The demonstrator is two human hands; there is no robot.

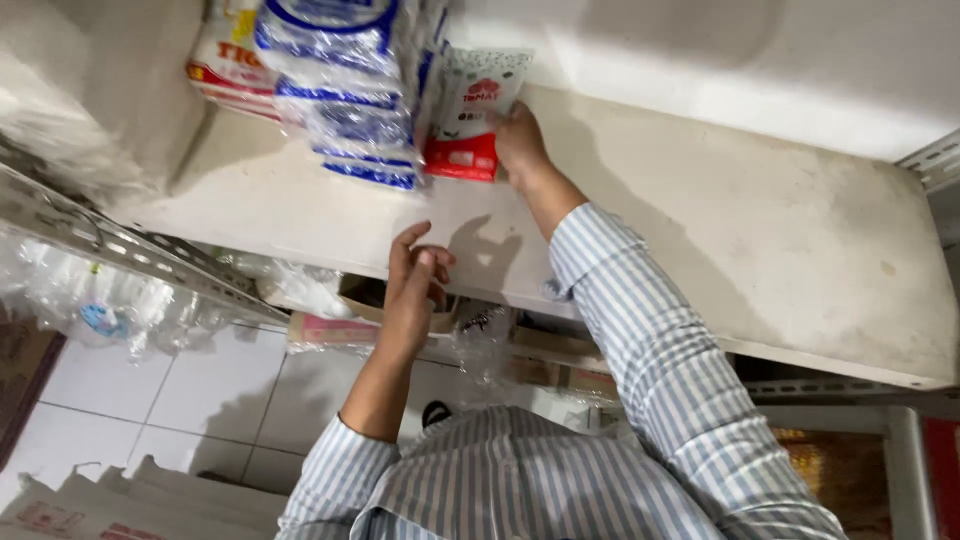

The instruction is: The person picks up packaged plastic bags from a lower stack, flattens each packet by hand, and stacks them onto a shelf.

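On the pale shelf [700,230], a white packet with a red bottom band [470,115] is stood upright just beside a stack of clear bags with blue print [350,90]. The packet's right edge is touched by the right hand [520,140]; its grip looks closed around that edge, though the fingers are mostly hidden behind the packet. The left hand [415,275] is held loosely open and empty above the shelf's front edge, touching nothing. Striped sleeves [640,330] are seen on both arms. Judged from this, the packet could be tipped forward if the thin grip on one edge slips, and the leaning stack could be nudged off balance by a sideways push.
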